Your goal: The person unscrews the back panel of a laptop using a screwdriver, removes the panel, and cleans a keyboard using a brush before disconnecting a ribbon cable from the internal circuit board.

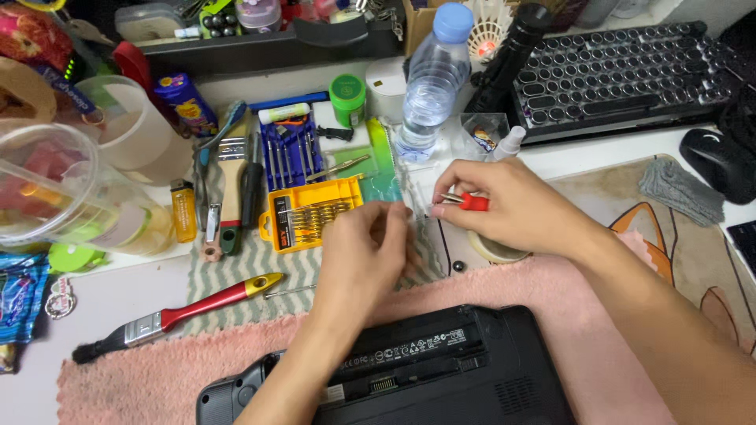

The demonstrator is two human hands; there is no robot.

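Right grip [504, 206] pinching small red-handled tool [471, 202], left grip [370, 252] curled beside it, closure unclear, above black laptop [441, 370]

A black laptop [441, 370] lies upside down on a pink towel [157, 362] at the near edge of the bench [110, 299]. On the left a paintbrush with a red and yellow handle [181, 315] lies partly on a striped mat [236, 275]. Further back there are a yellow lighter [183, 209], a blue case of small tools [290, 149], a green round tin [347, 96] and a clear water bottle with a blue cap [429, 79]. A black keyboard with round keys [622, 71] and a black mouse [720, 161] are at the far right, near a grey cloth [681, 189]
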